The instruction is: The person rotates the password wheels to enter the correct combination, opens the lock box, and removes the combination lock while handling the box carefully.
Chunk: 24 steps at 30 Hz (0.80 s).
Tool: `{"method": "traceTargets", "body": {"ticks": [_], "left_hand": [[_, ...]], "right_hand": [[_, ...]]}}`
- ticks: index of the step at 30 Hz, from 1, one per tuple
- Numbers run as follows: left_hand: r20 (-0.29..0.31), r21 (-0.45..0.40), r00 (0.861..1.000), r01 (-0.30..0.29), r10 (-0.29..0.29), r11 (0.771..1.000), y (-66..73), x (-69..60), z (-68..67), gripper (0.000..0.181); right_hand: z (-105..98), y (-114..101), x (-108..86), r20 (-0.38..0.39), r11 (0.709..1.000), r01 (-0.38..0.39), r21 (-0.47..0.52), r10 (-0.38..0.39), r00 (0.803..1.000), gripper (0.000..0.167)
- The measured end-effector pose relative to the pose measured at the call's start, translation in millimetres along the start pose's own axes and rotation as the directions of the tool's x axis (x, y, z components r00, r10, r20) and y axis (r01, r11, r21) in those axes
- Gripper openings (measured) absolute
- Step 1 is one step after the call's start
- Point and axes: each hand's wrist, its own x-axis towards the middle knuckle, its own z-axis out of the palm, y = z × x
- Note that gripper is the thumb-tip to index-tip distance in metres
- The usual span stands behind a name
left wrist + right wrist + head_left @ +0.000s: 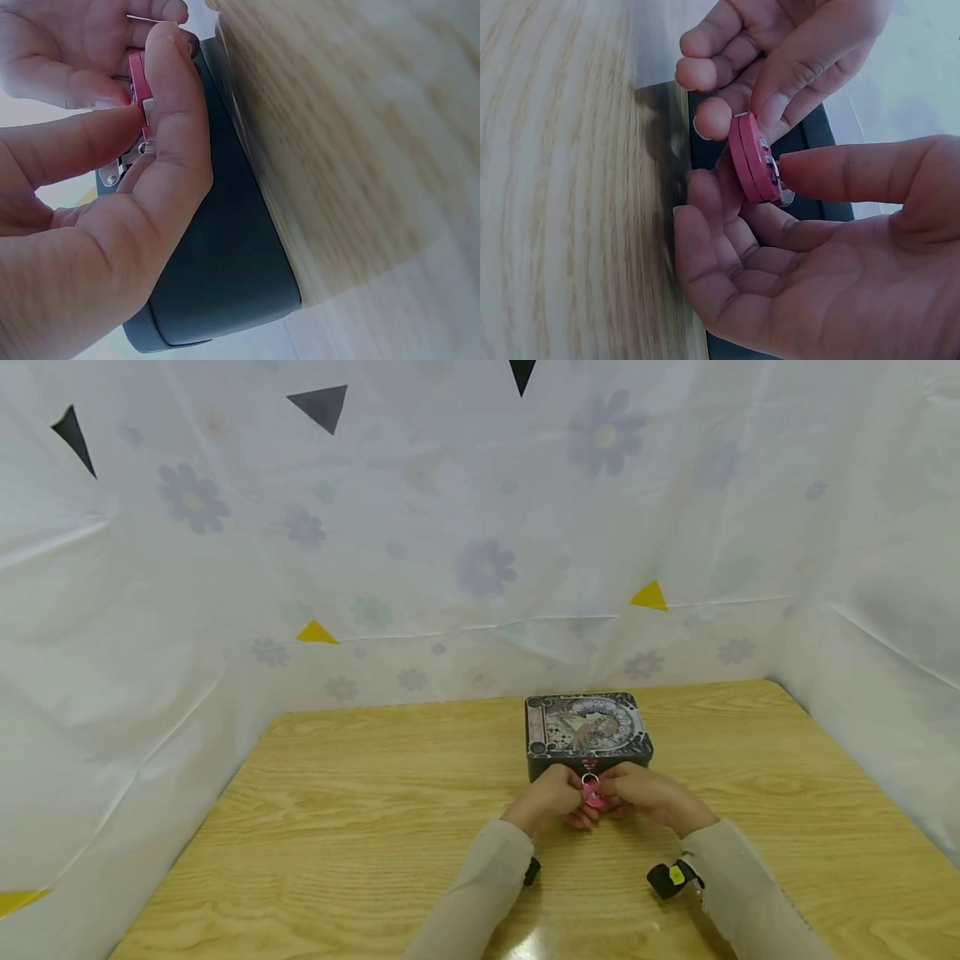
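Observation:
A pink combination padlock (593,794) hangs at the front latch of a dark, picture-lidded tin box (588,727). My left hand (553,795) pinches the padlock between thumb and fingers, seen close up in the left wrist view. From the other side, my right hand (647,791) holds the same padlock (751,159). In the right wrist view the right thumb (855,172) lies at the small number dials, with the fingers curled behind the lock. The numbers are too small to read. Part of the box front is hidden by both hands.
The box stands towards the back of a wood-grain table (360,810). White flowered sheeting (420,543) encloses the back and sides, with black and yellow triangles on it. A black strapped device (670,878) sits at the right wrist.

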Motion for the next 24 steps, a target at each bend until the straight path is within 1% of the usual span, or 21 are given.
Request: {"method": "traceTargets", "body": {"ticks": [5, 11, 17, 24], "left_hand": [[-0.007, -0.004, 1.000, 0.006, -0.006, 1.000, 0.0, 0.0, -0.2, 0.016], [-0.004, -0.013, 1.000, 0.004, -0.004, 1.000, -0.4, 0.1, -0.3, 0.017], [-0.004, -0.020, 1.000, 0.006, -0.006, 1.000, 0.1, -0.7, -0.3, 0.015], [0.005, 0.001, 1.000, 0.006, -0.006, 1.000, 0.9, -1.0, -0.5, 0.014]], "right_hand": [[-1.7, 0.0, 0.3, 0.028, 1.000, 0.001, 0.006, -0.001, 1.000, 0.018], [-3.6, -0.7, -1.1, 0.046, 1.000, 0.012, 0.009, -0.012, 0.999, 0.022], [-3.7, -0.8, -1.8, 0.043, 1.000, 0.003, 0.006, -0.004, 0.999, 0.023], [-3.7, -0.6, -1.6, 0.044, 1.000, -0.001, 0.008, 0.000, 0.999, 0.021]]}}
